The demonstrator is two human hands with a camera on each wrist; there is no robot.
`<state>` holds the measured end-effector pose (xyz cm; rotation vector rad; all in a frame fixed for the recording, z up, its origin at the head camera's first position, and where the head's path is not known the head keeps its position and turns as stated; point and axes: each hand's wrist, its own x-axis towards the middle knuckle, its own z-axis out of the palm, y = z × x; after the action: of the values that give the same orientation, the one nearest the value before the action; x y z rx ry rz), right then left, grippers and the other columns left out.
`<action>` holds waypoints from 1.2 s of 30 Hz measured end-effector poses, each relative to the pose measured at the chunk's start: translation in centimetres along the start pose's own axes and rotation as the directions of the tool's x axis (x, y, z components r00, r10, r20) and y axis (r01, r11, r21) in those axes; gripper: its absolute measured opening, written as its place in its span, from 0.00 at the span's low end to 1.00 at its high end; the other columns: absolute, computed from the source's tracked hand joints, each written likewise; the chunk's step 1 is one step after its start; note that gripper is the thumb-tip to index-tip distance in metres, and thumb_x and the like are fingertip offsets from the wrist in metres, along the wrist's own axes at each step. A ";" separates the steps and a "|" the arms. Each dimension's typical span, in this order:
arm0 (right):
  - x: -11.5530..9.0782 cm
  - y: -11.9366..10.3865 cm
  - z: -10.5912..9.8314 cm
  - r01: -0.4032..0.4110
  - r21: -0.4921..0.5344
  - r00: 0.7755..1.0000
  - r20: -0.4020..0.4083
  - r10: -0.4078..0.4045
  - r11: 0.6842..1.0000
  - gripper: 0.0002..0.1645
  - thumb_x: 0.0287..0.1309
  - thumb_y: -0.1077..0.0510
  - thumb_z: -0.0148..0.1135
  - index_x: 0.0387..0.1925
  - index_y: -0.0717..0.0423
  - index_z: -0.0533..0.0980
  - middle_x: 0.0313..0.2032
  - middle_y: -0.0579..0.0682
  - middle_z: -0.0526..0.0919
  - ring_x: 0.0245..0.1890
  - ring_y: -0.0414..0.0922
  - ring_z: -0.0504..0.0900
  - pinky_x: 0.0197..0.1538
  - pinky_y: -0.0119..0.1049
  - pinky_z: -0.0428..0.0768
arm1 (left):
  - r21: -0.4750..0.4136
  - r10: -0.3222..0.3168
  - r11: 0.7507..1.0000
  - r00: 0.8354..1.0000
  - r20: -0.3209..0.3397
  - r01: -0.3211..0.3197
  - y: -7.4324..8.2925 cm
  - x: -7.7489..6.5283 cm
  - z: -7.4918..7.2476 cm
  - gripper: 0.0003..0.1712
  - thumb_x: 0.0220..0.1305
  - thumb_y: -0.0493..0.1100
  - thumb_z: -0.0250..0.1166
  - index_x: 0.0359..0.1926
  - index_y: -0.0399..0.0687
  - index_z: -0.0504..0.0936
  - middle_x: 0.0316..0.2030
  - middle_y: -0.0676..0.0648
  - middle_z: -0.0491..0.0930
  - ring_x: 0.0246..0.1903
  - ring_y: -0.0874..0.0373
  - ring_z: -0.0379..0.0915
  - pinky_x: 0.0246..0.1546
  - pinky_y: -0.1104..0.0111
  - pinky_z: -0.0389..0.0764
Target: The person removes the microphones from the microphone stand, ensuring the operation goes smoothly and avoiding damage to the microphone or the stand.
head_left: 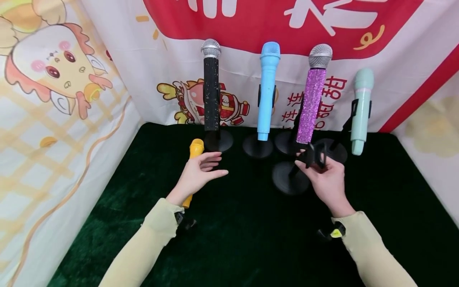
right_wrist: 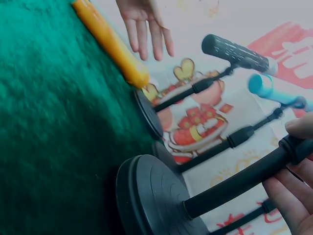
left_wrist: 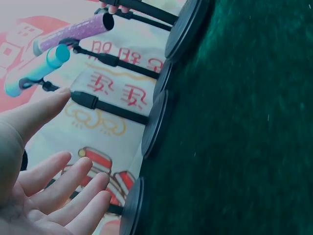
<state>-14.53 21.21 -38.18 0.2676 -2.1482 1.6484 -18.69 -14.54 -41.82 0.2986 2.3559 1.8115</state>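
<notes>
My right hand (head_left: 330,183) grips a black microphone stand near the clip at its top. In the right wrist view, fingers and thumb wrap the upper pole of this stand (right_wrist: 239,178), its round base low over the green cloth. My left hand (head_left: 193,175) hovers with fingers spread, holding nothing. Partly hidden beneath it, a yellow microphone (head_left: 196,147) lies on the cloth; the right wrist view shows more of its length (right_wrist: 110,41). In the left wrist view the left palm (left_wrist: 44,210) faces the row of stands.
Along the back, separate stands hold a black glittery microphone (head_left: 211,93), a blue one (head_left: 267,87), a purple glittery one (head_left: 311,105) and a mint-green one (head_left: 360,111). A dark green cloth (head_left: 244,239) covers the table. Printed fabric (head_left: 136,59) hangs behind and at the left.
</notes>
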 end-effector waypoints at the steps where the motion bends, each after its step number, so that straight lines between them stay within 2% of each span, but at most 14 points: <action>1: -0.1 0.0 -0.4 0.007 -0.011 1.000 -0.017 -0.008 1.000 0.13 0.59 0.68 0.72 0.45 0.69 0.84 0.47 0.62 0.87 0.47 0.41 0.87 0.52 0.30 0.81 | -0.005 0.003 1.000 1.000 0.010 -0.002 0.1 0.1 0.4 0.38 0.56 0.57 0.78 0.65 0.51 0.78 0.62 0.40 0.77 0.60 0.42 0.75 0.62 0.49 0.74; 8: -0.9 -0.2 -2.9 0.010 -0.111 0.990 -0.138 -0.026 0.994 0.14 0.57 0.68 0.73 0.46 0.69 0.84 0.42 0.58 0.88 0.44 0.38 0.87 0.49 0.26 0.81 | -0.035 0.013 0.999 0.999 0.048 -0.011 0.2 0.4 2.6 0.35 0.56 0.57 0.79 0.63 0.55 0.79 0.60 0.42 0.78 0.59 0.43 0.76 0.62 0.49 0.74; 14: -1.6 0.1 -4.9 -0.005 -0.157 0.971 -0.238 -0.033 0.988 0.13 0.56 0.69 0.74 0.44 0.70 0.85 0.39 0.56 0.89 0.35 0.36 0.86 0.42 0.24 0.80 | -0.046 0.031 0.999 0.998 0.057 -0.029 0.2 0.6 3.7 0.34 0.57 0.55 0.78 0.63 0.54 0.80 0.59 0.42 0.79 0.58 0.44 0.77 0.62 0.51 0.75; 19: -1.5 1.1 -7.4 -0.053 -0.176 0.952 -0.305 -0.003 0.983 0.14 0.55 0.69 0.74 0.44 0.70 0.85 0.39 0.54 0.89 0.38 0.36 0.87 0.45 0.24 0.79 | -0.074 0.048 0.996 0.996 0.075 -0.042 0.4 0.8 4.7 0.35 0.58 0.52 0.78 0.65 0.49 0.78 0.60 0.41 0.79 0.59 0.43 0.76 0.62 0.50 0.74; 22: -1.1 2.8 -9.3 -0.065 -0.127 0.929 -0.369 0.014 0.990 0.14 0.53 0.70 0.75 0.43 0.71 0.84 0.39 0.54 0.89 0.38 0.38 0.87 0.44 0.25 0.79 | -0.083 0.062 0.995 0.994 0.085 -0.055 0.6 1.0 5.5 0.36 0.58 0.52 0.78 0.65 0.48 0.77 0.60 0.42 0.79 0.59 0.43 0.76 0.62 0.51 0.74; 24: -0.7 4.2 -10.7 -0.044 -0.021 0.908 -0.417 0.031 0.999 0.15 0.51 0.74 0.74 0.43 0.74 0.83 0.39 0.57 0.89 0.38 0.40 0.87 0.44 0.25 0.79 | -0.088 0.069 0.994 0.994 0.087 -0.061 0.6 1.2 6.0 0.36 0.58 0.51 0.78 0.65 0.49 0.78 0.60 0.42 0.79 0.59 0.43 0.76 0.62 0.51 0.74; 27: -0.1 5.9 -12.7 -0.030 0.108 0.877 -0.473 0.078 0.994 0.19 0.48 0.76 0.74 0.45 0.75 0.83 0.40 0.58 0.89 0.39 0.42 0.88 0.46 0.26 0.81 | -0.094 0.073 0.993 0.993 0.092 -0.065 0.6 1.4 6.7 0.34 0.57 0.51 0.79 0.64 0.52 0.79 0.59 0.43 0.80 0.59 0.44 0.76 0.62 0.52 0.74; 29: 0.4 6.5 -13.8 -0.076 0.119 0.859 -0.497 0.126 0.990 0.20 0.49 0.75 0.74 0.47 0.71 0.84 0.41 0.55 0.89 0.40 0.41 0.88 0.49 0.25 0.80 | -0.101 0.079 0.992 0.992 0.098 -0.069 0.6 1.5 7.1 0.34 0.57 0.50 0.79 0.64 0.52 0.79 0.60 0.43 0.79 0.59 0.44 0.76 0.62 0.52 0.74; 33: 1.6 6.9 -15.4 -0.229 0.058 0.826 -0.517 0.225 0.972 0.21 0.54 0.69 0.74 0.52 0.61 0.84 0.44 0.48 0.87 0.43 0.38 0.85 0.57 0.25 0.75 | -0.106 0.091 0.991 0.992 0.091 -0.081 0.7 1.7 7.7 0.33 0.57 0.50 0.79 0.63 0.53 0.79 0.59 0.46 0.80 0.58 0.45 0.77 0.62 0.55 0.75; 36: 2.7 7.4 -16.2 -0.273 0.089 0.807 -0.522 0.278 0.958 0.22 0.55 0.69 0.73 0.52 0.57 0.84 0.44 0.46 0.87 0.43 0.37 0.85 0.59 0.25 0.74 | -0.114 0.098 0.990 0.991 0.086 -0.088 0.8 1.7 8.0 0.32 0.57 0.50 0.79 0.63 0.53 0.80 0.59 0.45 0.80 0.58 0.45 0.77 0.61 0.57 0.76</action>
<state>-16.50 39.02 -40.02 -0.4784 -1.8028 1.6351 -18.35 -6.46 -43.13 0.4738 2.2053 1.9170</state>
